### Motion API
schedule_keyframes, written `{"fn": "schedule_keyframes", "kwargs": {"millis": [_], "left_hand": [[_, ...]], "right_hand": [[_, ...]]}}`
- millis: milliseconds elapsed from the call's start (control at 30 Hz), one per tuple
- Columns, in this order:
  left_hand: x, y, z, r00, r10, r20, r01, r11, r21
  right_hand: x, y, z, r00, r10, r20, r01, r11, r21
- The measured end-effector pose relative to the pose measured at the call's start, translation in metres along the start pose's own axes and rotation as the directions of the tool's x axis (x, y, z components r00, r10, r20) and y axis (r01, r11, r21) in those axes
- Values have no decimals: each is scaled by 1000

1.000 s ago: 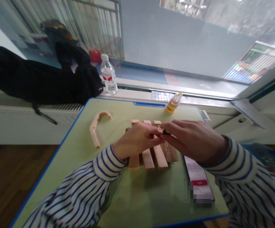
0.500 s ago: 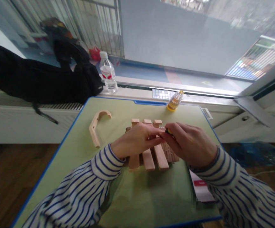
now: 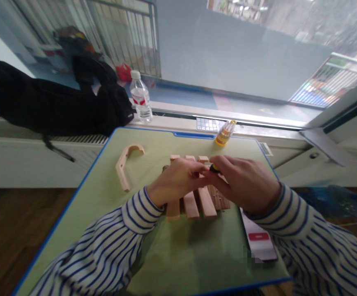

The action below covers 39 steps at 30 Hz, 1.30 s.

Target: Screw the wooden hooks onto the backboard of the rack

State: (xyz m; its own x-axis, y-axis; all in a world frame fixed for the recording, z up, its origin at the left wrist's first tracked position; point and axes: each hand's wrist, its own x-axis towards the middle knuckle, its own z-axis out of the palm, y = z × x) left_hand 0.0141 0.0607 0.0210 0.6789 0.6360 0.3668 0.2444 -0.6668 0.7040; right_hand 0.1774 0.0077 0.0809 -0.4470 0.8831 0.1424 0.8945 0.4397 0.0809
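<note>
Head view: our right hand (image 3: 244, 183) is closed in a pinch on a small black-and-yellow screwdriver handle (image 3: 214, 168), held at its fingertips over the wooden slats (image 3: 207, 204). Fingers hide most of the handle, so we can't tell its long axis. Our left hand (image 3: 178, 181) lies across the slats, fingers extended toward the handle, tips almost meeting the right fingers. We can't tell if it grips anything. Right hand is nearer. The slats run away from us on a green cutting board (image 3: 193, 250). A curved wooden piece (image 3: 120, 170) lies left of both hands, well apart.
</note>
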Motion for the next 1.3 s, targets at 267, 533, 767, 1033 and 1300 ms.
{"fn": "schedule_keyframes", "kwargs": {"millis": [267,533,767,1033,1300], "left_hand": [[0,-2,1,1000,8,2,-8,1000,11],[-1,-2,0,997,41,66,-36,997,-72],[-3,-6,-2,990,31,140,-15,994,-110],[-1,0,1,999,26,41,-25,999,-31],[-1,-1,2,1000,30,-11,-30,999,11]], "right_hand": [[2,8,-1,988,-151,23,152,988,-41],[-4,4,14,993,-82,-86,82,997,-11],[-5,-11,18,980,49,-191,-48,999,8],[-4,-9,16,988,99,-122,-100,995,-1],[-1,2,-6,999,-17,41,17,1000,-14]]}}
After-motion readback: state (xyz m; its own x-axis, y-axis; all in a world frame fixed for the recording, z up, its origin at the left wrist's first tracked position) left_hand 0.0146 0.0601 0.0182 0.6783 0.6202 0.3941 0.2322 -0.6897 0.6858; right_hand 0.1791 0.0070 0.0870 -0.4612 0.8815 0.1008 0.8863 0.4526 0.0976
